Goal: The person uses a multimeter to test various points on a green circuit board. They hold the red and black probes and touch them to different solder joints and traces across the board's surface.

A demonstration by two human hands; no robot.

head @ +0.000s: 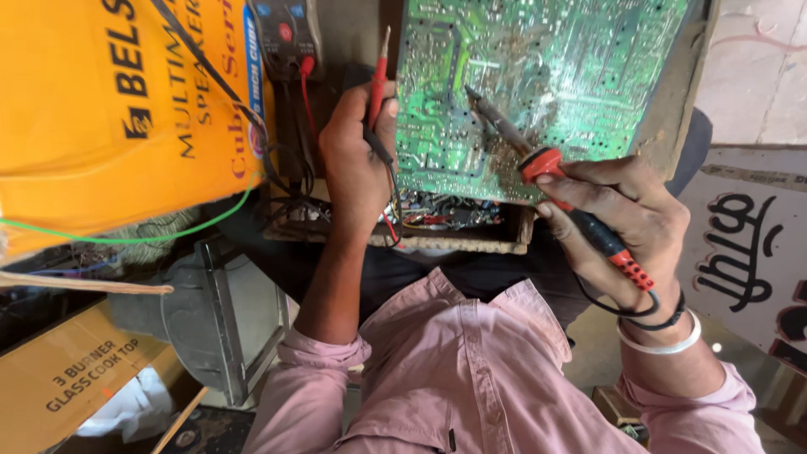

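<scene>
Green circuit board (538, 84) stands tilted at twelve o'clock, its soldered side up, resting on a box of wiring (437, 214). The right hand (626, 223), at three o'clock, is closed around the red-and-black handle of a soldering iron (538, 160); the metal tip touches the board near its middle. The left hand (357, 164), at the board's nine o'clock edge, grips a red probe (378, 80) and a black probe (376, 143) together. Their leads run to a meter (286, 34) at eleven o'clock. An orange carton (109, 109) fills ten o'clock. The pink shirt (454, 378) sits at six.
</scene>
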